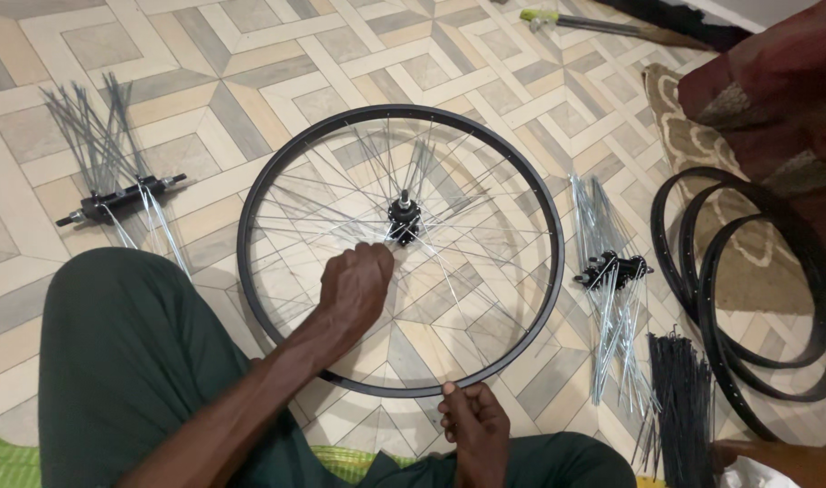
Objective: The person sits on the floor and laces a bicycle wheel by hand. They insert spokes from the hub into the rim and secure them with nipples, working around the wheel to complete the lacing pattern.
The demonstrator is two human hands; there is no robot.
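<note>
1. The left hand reaches in over the knee, forearm angled up across the wheel, fingers curled shut around spokes just beside the black hub.
2. The right hand pinches the near edge of the black rim, fingers closed on it.
3. The wheel lies flat on the tiled floor.

Your left hand is closed over the spokes at 7 o'clock of the hub, so you cannot see what its grip encloses. At 5 o'clock, the dark spoke bundle runs off the bottom edge. At 1 o'clock, the long tool is cut by the top edge.
</note>
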